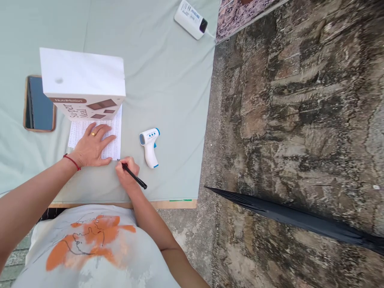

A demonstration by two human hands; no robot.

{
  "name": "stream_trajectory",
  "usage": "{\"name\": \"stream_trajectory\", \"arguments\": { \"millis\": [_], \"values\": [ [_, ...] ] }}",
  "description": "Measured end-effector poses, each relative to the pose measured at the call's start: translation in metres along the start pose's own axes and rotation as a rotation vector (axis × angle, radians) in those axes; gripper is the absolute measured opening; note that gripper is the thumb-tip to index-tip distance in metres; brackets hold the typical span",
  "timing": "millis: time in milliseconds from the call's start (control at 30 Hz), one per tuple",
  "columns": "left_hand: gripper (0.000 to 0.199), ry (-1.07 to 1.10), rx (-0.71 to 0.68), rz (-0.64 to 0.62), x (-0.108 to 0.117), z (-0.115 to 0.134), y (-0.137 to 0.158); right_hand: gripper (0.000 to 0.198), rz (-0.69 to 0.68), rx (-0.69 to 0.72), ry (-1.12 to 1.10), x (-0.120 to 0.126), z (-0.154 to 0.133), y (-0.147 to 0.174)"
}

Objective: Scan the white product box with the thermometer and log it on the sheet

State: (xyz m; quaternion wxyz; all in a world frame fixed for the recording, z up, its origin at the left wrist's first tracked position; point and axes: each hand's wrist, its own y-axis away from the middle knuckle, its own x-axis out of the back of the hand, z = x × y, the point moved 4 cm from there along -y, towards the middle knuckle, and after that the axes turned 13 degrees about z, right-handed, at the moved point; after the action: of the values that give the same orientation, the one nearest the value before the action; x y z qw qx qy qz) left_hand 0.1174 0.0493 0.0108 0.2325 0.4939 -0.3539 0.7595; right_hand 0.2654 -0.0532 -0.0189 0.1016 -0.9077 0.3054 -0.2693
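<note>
My left hand [95, 146] lies flat with fingers spread on a sheet of paper [115, 140] covered in small dense writing. A gold ring and a red string bracelet show on that hand and wrist. In my right hand [127, 170] a black pen [135, 177] is gripped, its tip touching or close to the paper's lower right corner. Behind my left hand stands a white box [82, 76] marked NutriMotion Super Meal, which hides the upper part of the paper. To the right of my right hand lies a white and blue infrared thermometer [150, 147].
A phone [40, 103] in a brown case lies left of the box. Near the table's far right edge is a white device [190, 19] with a cord. A pale green cloth [174, 100] covers the table. Beyond its right edge is a rough stone surface [285, 120] with a dark strap [285, 216].
</note>
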Motion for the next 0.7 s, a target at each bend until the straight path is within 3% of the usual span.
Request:
{"name": "stream_trajectory", "arguments": {
  "millis": [700],
  "values": [
    [0.067, 0.043, 0.045, -0.034, 0.0017, 0.0003, -0.0017, 0.011, -0.091, -0.047, 0.037, -0.0007, 0.0036, 0.0004]
  ]
}}
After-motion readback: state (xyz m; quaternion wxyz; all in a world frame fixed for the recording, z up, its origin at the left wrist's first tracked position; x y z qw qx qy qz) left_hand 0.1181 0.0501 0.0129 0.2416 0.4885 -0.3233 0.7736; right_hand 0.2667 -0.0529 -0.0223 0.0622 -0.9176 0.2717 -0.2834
